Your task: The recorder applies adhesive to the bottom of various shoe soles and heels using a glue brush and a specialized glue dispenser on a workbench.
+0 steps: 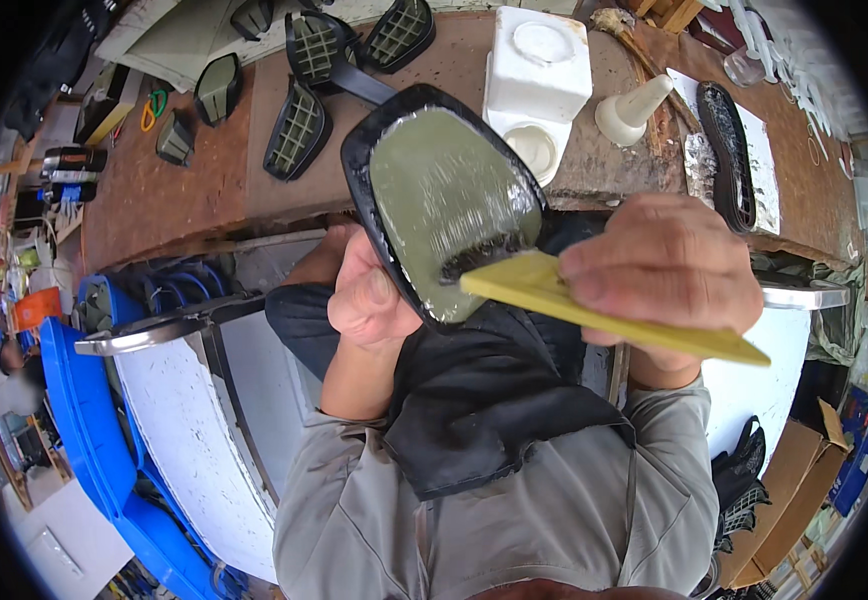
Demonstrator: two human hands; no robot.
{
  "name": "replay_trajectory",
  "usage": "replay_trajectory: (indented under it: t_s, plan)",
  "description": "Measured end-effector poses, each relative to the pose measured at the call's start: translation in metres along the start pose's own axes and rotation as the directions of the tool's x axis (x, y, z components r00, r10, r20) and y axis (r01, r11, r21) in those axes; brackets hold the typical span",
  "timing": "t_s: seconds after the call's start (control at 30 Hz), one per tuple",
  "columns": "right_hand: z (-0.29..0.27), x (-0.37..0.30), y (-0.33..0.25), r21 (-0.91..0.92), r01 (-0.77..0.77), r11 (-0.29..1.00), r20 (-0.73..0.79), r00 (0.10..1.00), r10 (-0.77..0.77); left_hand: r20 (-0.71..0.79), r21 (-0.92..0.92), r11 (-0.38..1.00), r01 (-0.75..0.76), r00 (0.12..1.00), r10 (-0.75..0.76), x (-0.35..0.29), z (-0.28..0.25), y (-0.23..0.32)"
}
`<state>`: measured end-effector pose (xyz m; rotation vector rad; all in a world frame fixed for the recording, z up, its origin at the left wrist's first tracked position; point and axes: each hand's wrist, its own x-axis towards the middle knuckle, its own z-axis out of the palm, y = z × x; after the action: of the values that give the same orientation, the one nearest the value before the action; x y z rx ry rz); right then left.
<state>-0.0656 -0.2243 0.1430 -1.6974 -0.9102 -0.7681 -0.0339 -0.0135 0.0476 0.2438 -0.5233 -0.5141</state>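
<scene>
My left hand [366, 300] is closed on the lower left edge of a shoe sole [444, 180], which has a black raised rim and an olive-green inner face. Whitish wet streaks cover much of that face. In my right hand [664, 270] is a flat brush [544, 295] with a yellow handle. Its dark bristles touch the lower part of the green face. The fingers wrap over the handle, whose far end sticks out to the right.
Several black soles with lattice insides [296, 128] lie on the brown workbench [204, 185]. Behind my hands stand a white container [542, 65] and a white cone-shaped nozzle [634, 110]. Another black sole [724, 150] lies at right. Blue plastic crates [84, 430] are at left, a cardboard box [789, 490] at lower right.
</scene>
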Motion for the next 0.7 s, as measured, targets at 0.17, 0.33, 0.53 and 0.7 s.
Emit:
replay_trajectory:
  t_s: [0.17,0.33,0.53,0.7]
  plan:
    - [0.009,-0.002,-0.022,-0.094,0.078,0.993,-0.032,0.996,-0.081,0.013,-0.177,0.984,-0.009,1.0,0.011,-0.01,0.018,-0.001]
    - [0.015,-0.003,-0.037,-0.141,0.106,0.984,-0.009,0.994,-0.108,-0.139,-0.409,0.912,-0.013,0.989,-0.049,-0.023,0.039,0.0]
    - [0.005,-0.016,-0.056,0.128,0.075,0.989,0.299,0.948,-0.11,-0.103,-0.613,0.79,0.035,0.987,-0.123,-0.022,0.055,0.008]
    - [-0.033,-0.054,-0.061,0.604,-0.149,0.783,-0.113,0.957,0.269,-0.062,-0.483,0.872,0.086,0.989,-0.132,-0.023,0.05,0.018]
